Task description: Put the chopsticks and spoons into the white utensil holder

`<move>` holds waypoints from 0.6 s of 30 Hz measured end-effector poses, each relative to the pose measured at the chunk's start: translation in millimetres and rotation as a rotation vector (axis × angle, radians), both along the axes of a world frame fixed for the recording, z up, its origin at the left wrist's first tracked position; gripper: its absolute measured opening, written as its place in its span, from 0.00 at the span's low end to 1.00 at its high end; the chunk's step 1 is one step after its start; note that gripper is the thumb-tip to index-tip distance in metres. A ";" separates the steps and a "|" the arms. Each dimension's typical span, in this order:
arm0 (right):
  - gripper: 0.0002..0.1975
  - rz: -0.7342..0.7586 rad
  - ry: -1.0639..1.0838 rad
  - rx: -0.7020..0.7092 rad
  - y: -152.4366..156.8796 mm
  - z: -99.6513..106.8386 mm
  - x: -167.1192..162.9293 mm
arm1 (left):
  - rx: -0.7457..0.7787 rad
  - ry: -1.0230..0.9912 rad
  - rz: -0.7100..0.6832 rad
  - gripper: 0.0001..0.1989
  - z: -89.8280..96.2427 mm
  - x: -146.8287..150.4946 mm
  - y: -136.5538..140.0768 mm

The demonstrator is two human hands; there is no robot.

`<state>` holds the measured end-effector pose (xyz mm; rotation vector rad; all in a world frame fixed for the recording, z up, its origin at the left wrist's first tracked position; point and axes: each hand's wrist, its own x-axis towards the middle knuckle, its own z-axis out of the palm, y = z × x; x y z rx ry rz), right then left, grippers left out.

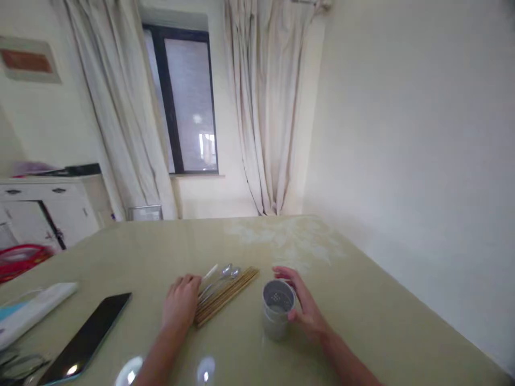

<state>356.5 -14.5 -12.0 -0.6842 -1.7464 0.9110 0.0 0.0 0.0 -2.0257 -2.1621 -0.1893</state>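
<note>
Head view, looking down at a glossy pale counter against a wall. Right hand is cupped around the side of a grey perforated utensil holder, fingers loosely curved and touching its wall, not fully clamped. Holder stands upright, empty as far as I can see, holes in the bottom.

Left hand lies flat, fingers together, resting on the near end of a bundle of chopsticks with spoons lying just beside them. All of it sits centre of the counter, just left of the holder.

Handling, my guess: holder looks light and rigid, likely plastic or thin metal, could slide on the shiny top; best wrapped around its middle. Chopsticks stiff, thin, prone to rolling and scattering; pinch as a bundle near the middle.

Counts: one holder, two spoon bowls visible, chopsticks too blurred to count, roughly several pairs. One dark phone lies far left, well apart.
</note>
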 end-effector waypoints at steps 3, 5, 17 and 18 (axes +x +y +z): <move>0.55 0.001 -0.075 0.024 -1.1 2.9 -3.0 | 0.008 0.020 -0.011 0.19 -1.8 2.3 0.0; 0.52 -0.026 -0.119 0.050 -2.0 3.4 -4.2 | 0.015 0.026 -0.023 0.19 -2.7 3.3 -0.2; 0.45 -0.138 -0.126 0.063 -0.3 1.3 -5.5 | -0.013 -0.014 -0.080 0.22 -3.1 2.6 0.2; 0.45 -0.139 -0.126 0.060 -0.1 1.7 -5.5 | -0.006 -0.013 -0.081 0.22 -3.0 2.2 0.0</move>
